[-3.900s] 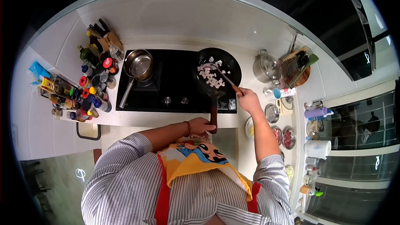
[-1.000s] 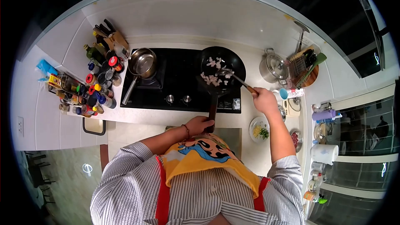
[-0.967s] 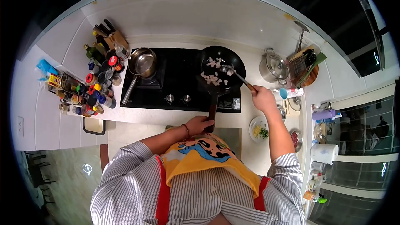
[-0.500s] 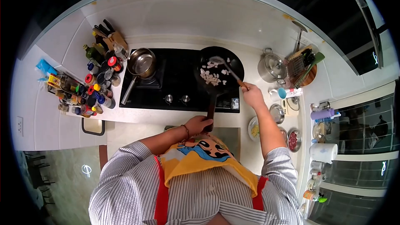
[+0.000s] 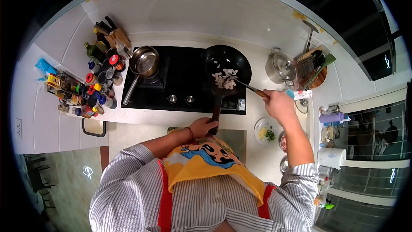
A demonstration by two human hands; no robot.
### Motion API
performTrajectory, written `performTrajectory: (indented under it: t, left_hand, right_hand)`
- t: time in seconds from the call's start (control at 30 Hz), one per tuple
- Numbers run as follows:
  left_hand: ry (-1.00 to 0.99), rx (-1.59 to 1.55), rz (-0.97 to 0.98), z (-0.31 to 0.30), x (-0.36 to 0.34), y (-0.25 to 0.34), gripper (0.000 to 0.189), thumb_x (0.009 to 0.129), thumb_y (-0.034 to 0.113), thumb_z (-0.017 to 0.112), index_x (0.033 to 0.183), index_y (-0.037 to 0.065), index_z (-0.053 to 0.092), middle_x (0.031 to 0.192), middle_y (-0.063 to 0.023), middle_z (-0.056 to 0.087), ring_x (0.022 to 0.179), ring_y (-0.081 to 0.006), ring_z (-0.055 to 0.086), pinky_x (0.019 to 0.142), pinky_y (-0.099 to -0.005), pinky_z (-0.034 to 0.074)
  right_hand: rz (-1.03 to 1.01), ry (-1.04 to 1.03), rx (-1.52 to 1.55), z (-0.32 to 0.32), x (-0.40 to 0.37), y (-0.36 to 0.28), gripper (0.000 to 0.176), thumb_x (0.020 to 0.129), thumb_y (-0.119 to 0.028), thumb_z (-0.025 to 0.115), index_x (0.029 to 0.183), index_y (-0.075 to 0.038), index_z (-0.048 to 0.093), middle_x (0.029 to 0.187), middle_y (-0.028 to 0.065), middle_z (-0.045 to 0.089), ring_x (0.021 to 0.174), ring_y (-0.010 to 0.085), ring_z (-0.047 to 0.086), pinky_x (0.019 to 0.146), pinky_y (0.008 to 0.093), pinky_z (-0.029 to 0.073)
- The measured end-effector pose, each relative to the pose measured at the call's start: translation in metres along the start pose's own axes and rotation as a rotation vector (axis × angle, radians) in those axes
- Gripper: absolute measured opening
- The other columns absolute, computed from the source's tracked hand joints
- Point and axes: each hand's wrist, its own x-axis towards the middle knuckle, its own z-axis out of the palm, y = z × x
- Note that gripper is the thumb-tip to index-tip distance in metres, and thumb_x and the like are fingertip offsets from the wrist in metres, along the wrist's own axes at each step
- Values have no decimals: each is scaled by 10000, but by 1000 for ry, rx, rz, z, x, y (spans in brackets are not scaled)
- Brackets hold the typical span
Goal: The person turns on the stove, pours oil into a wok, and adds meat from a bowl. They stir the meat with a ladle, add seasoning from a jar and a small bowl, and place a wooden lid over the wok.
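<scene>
My left hand is closed around the dark handle of a black wok, which sits on the right side of the cooktop. Pale chopped meat pieces lie bunched at the near side of the wok, with a few loose ones farther back. In my right hand is the wooden handle of a spatula. Its head reaches in over the wok's right rim and is among the pieces, partly hidden by them.
A steel saucepan stands on the left of the black cooktop. Bottles and jars crowd the left counter. To the right are a lidded pot, a plate with chopped yellow and green bits, and a bowl of red meat.
My right hand has moved right and slightly nearer, drawing the spatula from the back of the wok toward its near side. The pieces are more bunched. My left hand keeps its grip.
</scene>
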Motion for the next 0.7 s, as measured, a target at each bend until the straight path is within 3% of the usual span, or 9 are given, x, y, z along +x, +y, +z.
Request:
performTrajectory:
  t: [0.07, 0.13, 0.3, 0.43, 0.57, 0.7]
  left_hand:
    - [-24, 14, -42, -1, -1, 1, 356, 1056, 296, 565, 1192, -25, 635, 1054, -110, 694, 930, -201, 684, 826, -347, 605]
    - [-4, 14, -57, 1, -4, 2, 357, 1056, 295, 566, 1193, -28, 633, 1055, -108, 695, 938, -204, 686, 830, -350, 606]
    - [-16, 16, -65, 0, 1, 3, 356, 1055, 291, 569, 1194, -31, 631, 1054, -104, 697, 951, -210, 693, 836, -353, 607]
    - [-43, 12, -58, 0, 2, -2, 363, 1057, 294, 570, 1210, -29, 630, 1086, -113, 708, 963, -211, 699, 843, -347, 606]
    - [-57, 19, -39, 6, -12, 14, 397, 1066, 327, 559, 1245, -23, 612, 1114, -113, 723, 977, -198, 707, 855, -334, 603]
    - [-71, 79, -73, 2, -9, 12, 409, 1073, 343, 544, 1257, -18, 603, 1110, -104, 729, 960, -188, 712, 859, -321, 601]
  right_hand:
    - [-9, 1, -18, -22, -11, 3, 277, 928, -228, 634, 1170, -159, 748, 958, 165, 747, 938, 360, 709, 818, 481, 566]
    - [-29, -5, -37, -27, -17, 6, 258, 932, -226, 621, 1143, -152, 750, 952, 174, 743, 918, 368, 711, 806, 487, 566]
    - [-48, -14, -3, 42, 22, 11, 261, 945, -237, 599, 1154, -155, 731, 939, 186, 741, 900, 399, 706, 795, 509, 564]
    - [54, 82, 289, 113, 51, 11, 271, 955, -252, 590, 1177, -165, 718, 964, 213, 732, 937, 421, 696, 831, 507, 562]
    - [47, 23, 464, 96, 41, 20, 307, 957, -282, 596, 1218, -193, 732, 1025, 226, 727, 992, 420, 687, 894, 482, 556]
    - [86, 22, 342, 71, 41, 37, 301, 954, -280, 593, 1204, -208, 743, 1026, 220, 728, 1003, 422, 683, 914, 481, 548]
